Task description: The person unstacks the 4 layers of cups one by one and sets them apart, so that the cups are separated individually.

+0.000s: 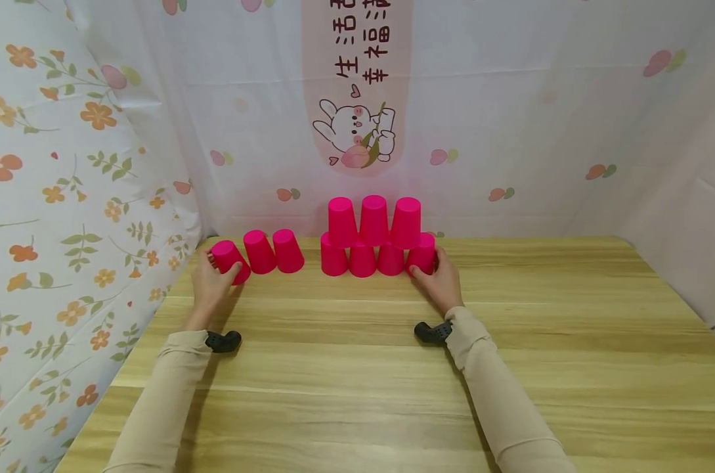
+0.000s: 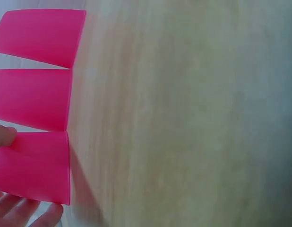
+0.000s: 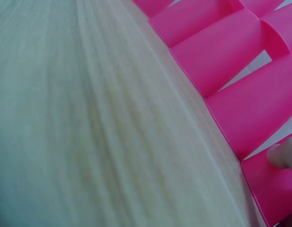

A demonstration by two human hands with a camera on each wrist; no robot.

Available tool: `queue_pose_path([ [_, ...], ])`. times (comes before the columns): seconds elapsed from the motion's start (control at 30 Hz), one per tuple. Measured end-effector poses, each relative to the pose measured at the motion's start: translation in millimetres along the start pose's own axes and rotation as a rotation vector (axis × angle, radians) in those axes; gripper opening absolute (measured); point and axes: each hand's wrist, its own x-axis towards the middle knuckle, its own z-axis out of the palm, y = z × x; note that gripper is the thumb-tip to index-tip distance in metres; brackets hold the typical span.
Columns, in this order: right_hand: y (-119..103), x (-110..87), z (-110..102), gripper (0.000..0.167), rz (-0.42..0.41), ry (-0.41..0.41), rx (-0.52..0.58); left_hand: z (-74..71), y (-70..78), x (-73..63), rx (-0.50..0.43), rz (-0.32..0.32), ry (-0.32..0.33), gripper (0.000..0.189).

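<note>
My left hand [image 1: 211, 284] grips the leftmost pink cup [image 1: 232, 261], thumb on one side and fingers on the other; the left wrist view shows this cup [image 2: 32, 165] too. Two more upside-down pink cups [image 1: 259, 252] [image 1: 289, 251] stand beside it to the right. Farther right is a stack of pink cups: a bottom row of several, with three cups [image 1: 373, 221] bridging on top. Around the bottom row's rightmost cup [image 1: 422, 249], my right hand [image 1: 442, 281] has its thumb in front and fingers at the far side. In the right wrist view, the thumb [image 3: 283, 153] presses this cup [image 3: 269, 189].
The cups stand near the back edge of a wooden table [image 1: 333, 381]. Behind it hangs a white printed curtain [image 1: 511, 131], and a floral one [image 1: 67, 197] runs along the left. A dark device [image 1: 224, 341] is strapped to each wrist.
</note>
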Motion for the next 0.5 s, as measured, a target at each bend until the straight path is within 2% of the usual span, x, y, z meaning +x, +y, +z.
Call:
queue_pose_path([
  [0.13,0.2,-0.5,-1.2,0.057,0.007,-0.003,0.004,0.9,0.6,-0.6,-0.070,-0.006,-0.062,0.075],
  [0.2,0.3,-1.0,-1.7,0.058,0.008,-0.005,0.001,1.8,2.6,-2.7,-0.086,-0.004,-0.048,0.078],
  [0.27,0.6,-1.4,-1.9,0.058,0.010,-0.008,0.005,4.3,8.5,-5.5,-0.120,0.007,0.034,0.076],
  [0.4,0.0,-1.7,-2.3,0.058,0.013,-0.015,0.008,11.8,31.9,-11.1,-0.214,0.055,0.216,0.061],
  [0.5,-0.6,-1.2,-0.6,0.057,0.005,-0.011,0.014,18.7,50.0,-13.4,-0.247,0.098,0.298,0.051],
])
